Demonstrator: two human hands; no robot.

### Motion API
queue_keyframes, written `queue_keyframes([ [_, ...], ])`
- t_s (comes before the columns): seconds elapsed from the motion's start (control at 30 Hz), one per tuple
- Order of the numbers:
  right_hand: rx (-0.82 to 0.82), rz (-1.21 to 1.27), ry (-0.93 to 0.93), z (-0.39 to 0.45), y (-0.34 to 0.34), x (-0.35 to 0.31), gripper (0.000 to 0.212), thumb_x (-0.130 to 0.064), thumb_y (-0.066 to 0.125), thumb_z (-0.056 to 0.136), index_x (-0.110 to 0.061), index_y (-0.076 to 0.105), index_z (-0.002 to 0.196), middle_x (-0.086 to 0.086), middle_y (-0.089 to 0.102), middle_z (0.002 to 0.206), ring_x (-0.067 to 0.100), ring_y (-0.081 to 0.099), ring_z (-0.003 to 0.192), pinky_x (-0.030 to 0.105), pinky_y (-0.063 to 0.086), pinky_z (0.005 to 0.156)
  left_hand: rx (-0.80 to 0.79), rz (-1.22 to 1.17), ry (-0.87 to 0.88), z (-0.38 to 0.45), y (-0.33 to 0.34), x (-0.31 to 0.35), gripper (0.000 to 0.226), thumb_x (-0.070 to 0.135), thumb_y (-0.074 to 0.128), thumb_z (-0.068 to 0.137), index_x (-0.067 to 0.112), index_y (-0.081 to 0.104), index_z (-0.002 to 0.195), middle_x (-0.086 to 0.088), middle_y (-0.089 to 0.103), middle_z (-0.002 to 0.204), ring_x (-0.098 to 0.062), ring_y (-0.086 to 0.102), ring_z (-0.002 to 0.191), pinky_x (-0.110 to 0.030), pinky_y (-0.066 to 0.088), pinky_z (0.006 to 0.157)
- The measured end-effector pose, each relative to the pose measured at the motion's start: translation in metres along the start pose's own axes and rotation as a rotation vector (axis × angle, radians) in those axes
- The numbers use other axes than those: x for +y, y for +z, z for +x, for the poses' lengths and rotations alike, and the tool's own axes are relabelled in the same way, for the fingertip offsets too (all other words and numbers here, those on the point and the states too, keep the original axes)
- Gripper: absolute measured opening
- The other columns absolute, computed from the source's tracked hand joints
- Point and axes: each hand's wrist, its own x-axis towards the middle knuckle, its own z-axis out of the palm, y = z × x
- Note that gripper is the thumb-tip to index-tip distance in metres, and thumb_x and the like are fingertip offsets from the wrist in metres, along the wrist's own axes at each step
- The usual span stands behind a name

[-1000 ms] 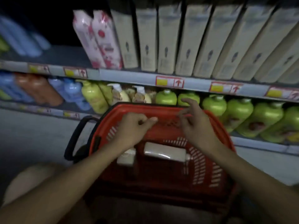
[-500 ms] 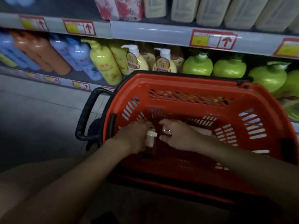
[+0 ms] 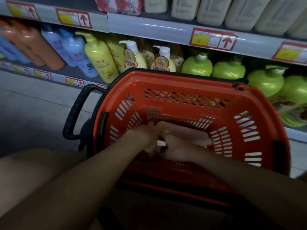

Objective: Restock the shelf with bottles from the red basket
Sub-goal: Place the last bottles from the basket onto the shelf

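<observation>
The red basket (image 3: 182, 78) stands on the floor against the lower shelf. Both of my hands are down inside it, close together. My left hand (image 3: 142, 138) curls over a small bottle, of which only a white end (image 3: 161, 143) shows between the hands. My right hand (image 3: 176, 146) grips a pale long bottle (image 3: 197, 136) that lies on its side on the basket floor, its far end pointing right. On the shelf behind the basket stand cream pump bottles (image 3: 163, 62), yellow bottles (image 3: 99, 58) and round green bottles (image 3: 196, 65).
The basket's black handle (image 3: 74, 113) sticks out to the left over the grey floor (image 3: 33, 105). An upper shelf rail with price tags (image 3: 149, 29) hangs just above the pump bottles. Orange and blue bottles (image 3: 33, 44) fill the shelf's left. My knee (image 3: 25, 171) is at lower left.
Both hands dropped from the basket's far rim into the basket and closed round the two bottles lying there. The view tilted down and nearer to the basket.
</observation>
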Motion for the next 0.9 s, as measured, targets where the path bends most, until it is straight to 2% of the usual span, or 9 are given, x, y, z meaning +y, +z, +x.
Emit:
queue_keyframes([
  [0.1,0.066,0.11,-0.052,0.005,0.009,0.0,0.067,-0.048,0.076,0.068,-0.035,0.057,0.131,-0.01,0.074,0.113,0.005,0.071,0.103,0.04,0.059,0.091,0.038,-0.099,-0.006,-0.003,0.002,-0.01,0.123,0.02,0.088,0.072,0.021,0.002,0.16,-0.016,0.03,0.154,-0.038,0.052,0.133,-0.044,0.051,0.103],
  [0.2,0.147,0.086,-0.006,0.008,0.001,0.0,0.052,-0.045,0.085,0.057,-0.03,0.067,0.104,-0.007,0.077,0.092,0.008,0.074,0.084,0.045,0.061,0.077,0.2,-0.282,0.016,-0.01,-0.003,-0.025,0.104,0.024,0.088,0.07,0.019,0.023,0.15,-0.01,0.051,0.137,-0.03,0.061,0.119,-0.037,0.054,0.093],
  [0.37,0.45,-0.003,0.134,-0.01,-0.054,-0.017,0.036,-0.049,0.09,0.058,-0.022,0.074,0.074,-0.012,0.069,0.06,-0.002,0.062,0.056,0.021,0.045,0.053,0.581,-0.603,0.026,-0.022,-0.026,-0.033,0.076,0.036,0.091,0.07,0.021,0.042,0.126,0.002,0.064,0.1,-0.018,0.067,0.089,-0.036,0.056,0.081],
  [0.47,0.583,-0.021,0.203,-0.033,-0.099,-0.029,0.04,-0.055,0.089,0.058,-0.019,0.073,0.064,-0.011,0.065,0.051,-0.003,0.059,0.049,0.017,0.043,0.047,0.659,-0.633,0.138,-0.018,-0.025,-0.014,0.075,0.04,0.091,0.068,0.023,0.045,0.124,0.007,0.065,0.103,-0.012,0.066,0.092,-0.032,0.054,0.085],
  [0.53,0.69,-0.005,0.237,-0.047,-0.12,-0.036,0.044,-0.057,0.089,0.058,-0.018,0.07,0.055,-0.013,0.061,0.043,-0.005,0.055,0.042,0.015,0.039,0.042,0.633,-0.727,0.291,-0.016,-0.015,0.009,0.082,0.032,0.089,0.07,0.027,0.038,0.135,0.011,0.063,0.115,-0.007,0.064,0.106,-0.026,0.053,0.091],
  [0.6,0.78,0.024,0.257,-0.06,-0.134,-0.043,0.05,-0.061,0.087,0.06,-0.014,0.07,0.053,-0.011,0.065,0.045,-0.002,0.059,0.043,0.022,0.048,0.048,0.671,-0.759,0.388,-0.011,-0.006,0.028,0.099,0.031,0.087,0.068,0.034,0.026,0.146,0.01,0.052,0.136,-0.006,0.052,0.127,-0.026,0.047,0.103],
  [0.67,0.832,0.102,0.25,-0.075,-0.142,-0.054,0.053,-0.06,0.085,0.063,-0.009,0.073,0.055,-0.001,0.068,0.048,0.01,0.069,0.049,0.029,0.055,0.056,0.794,-0.772,0.365,-0.008,-0.004,0.045,0.106,0.036,0.088,0.065,0.035,0.024,0.149,0.009,0.043,0.143,-0.01,0.043,0.134,-0.03,0.041,0.108],
  [0.8,0.907,0.208,0.146,-0.098,-0.143,-0.074,0.049,-0.051,0.088,0.068,-0.006,0.072,0.057,0.005,0.067,0.047,0.016,0.067,0.044,0.028,0.05,0.046,1.094,-0.835,0.18,-0.013,-0.026,0.071,0.072,0.044,0.088,0.056,0.033,0.05,0.116,0.007,0.06,0.114,-0.019,0.06,0.109,-0.044,0.052,0.092],
  [0.9,0.903,0.228,-0.069,-0.113,-0.148,-0.085,0.053,-0.054,0.087,0.07,-0.005,0.069,0.073,0.013,0.07,0.059,0.026,0.067,0.048,0.037,0.053,0.049,1.063,-0.99,0.155,-0.029,-0.051,0.078,0.061,0.039,0.097,0.049,0.031,0.054,0.091,0.013,0.065,0.096,-0.009,0.065,0.087,-0.031,0.054,0.076],
])
